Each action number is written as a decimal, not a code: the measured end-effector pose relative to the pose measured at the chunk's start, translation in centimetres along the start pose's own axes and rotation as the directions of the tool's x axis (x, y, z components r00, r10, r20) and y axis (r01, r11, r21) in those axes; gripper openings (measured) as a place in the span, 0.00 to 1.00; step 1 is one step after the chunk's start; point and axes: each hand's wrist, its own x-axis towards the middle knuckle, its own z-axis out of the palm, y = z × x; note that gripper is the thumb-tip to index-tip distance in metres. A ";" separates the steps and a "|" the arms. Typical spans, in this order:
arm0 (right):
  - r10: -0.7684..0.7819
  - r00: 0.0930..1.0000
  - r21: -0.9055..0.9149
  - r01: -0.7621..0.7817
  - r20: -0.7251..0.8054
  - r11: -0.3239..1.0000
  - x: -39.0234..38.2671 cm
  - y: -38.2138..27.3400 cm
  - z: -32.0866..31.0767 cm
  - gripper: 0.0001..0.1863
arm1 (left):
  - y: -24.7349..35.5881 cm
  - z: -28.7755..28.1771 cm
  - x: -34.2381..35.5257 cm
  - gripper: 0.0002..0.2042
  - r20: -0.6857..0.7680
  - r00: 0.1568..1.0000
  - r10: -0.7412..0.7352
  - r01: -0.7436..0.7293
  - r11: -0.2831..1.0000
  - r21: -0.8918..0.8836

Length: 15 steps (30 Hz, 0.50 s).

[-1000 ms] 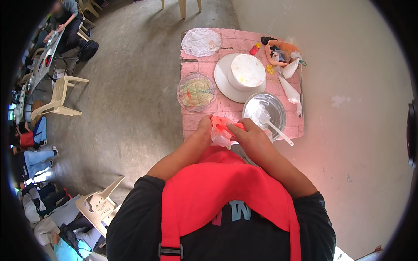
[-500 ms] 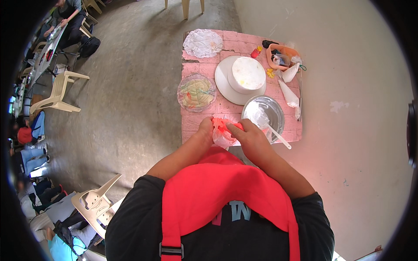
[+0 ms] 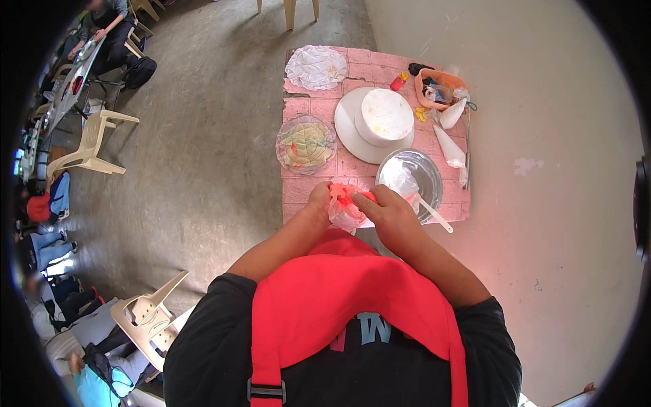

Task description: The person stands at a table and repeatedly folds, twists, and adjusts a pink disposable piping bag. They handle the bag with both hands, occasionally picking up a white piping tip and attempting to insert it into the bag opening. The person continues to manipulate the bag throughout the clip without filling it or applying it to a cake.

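Close to my body, at the table's near edge, a clear plastic bag (image 3: 346, 214) smeared with bright red-orange cream hangs between my hands. My left hand (image 3: 320, 201) is closed around the bag's left side. My right hand (image 3: 391, 211) closes on a slim red-orange thing (image 3: 367, 196) at the bag's mouth; whether it is a tool or a coated fold of the bag is unclear. Just beyond my right hand stands a metal bowl (image 3: 434, 178) with white cream and a white-handled utensil (image 3: 437, 215). A round white cake (image 3: 386, 114) sits on a white turntable (image 3: 347, 127) farther back.
The pink table (image 3: 305, 191) also bears a crumpled white cover (image 3: 316, 67) and a plastic-wrapped yellowish round (image 3: 306, 145) at left. At right are two white filled piping bags (image 3: 448, 145), an orange basket (image 3: 444, 74) and a small red bottle (image 3: 397, 83). A wall (image 3: 542, 169) borders the right.
The bag and my left hand have shifted very slightly left. My right hand keeps nearly the same place, its thumb still over the red-orange thing.
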 end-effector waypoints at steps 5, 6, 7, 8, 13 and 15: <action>-0.021 1.000 0.005 0.021 -0.023 1.000 -0.1 0.1 0.1 0.20 | 0.1 0.6 -0.6 0.15 -0.010 1.000 0.004 -0.004 1.000 -0.006; -0.029 0.999 0.000 0.029 -0.031 1.000 -0.1 0.1 0.2 0.20 | 0.1 0.5 -0.6 0.15 -0.013 1.000 0.005 -0.005 1.000 -0.012; -0.038 0.999 -0.004 0.037 -0.039 0.999 0.0 0.1 0.3 0.20 | 0.1 0.4 -0.6 0.15 -0.016 1.000 0.006 -0.007 1.000 -0.018; -0.061 0.997 -0.013 0.061 -0.046 0.998 0.0 0.1 0.3 0.19 | 0.1 0.3 -0.6 0.14 -0.019 1.000 0.007 -0.008 1.000 -0.023; -0.103 0.992 -0.027 0.101 -0.069 0.994 -0.3 0.4 0.6 0.18 | 0.1 0.9 -1.6 0.14 -0.005 1.000 0.027 -0.027 1.000 0.011; -0.109 0.991 -0.028 0.107 -0.078 0.994 -0.4 0.5 0.8 0.18 | 0.1 1.6 -2.4 0.14 -0.031 0.999 0.032 -0.031 0.999 0.028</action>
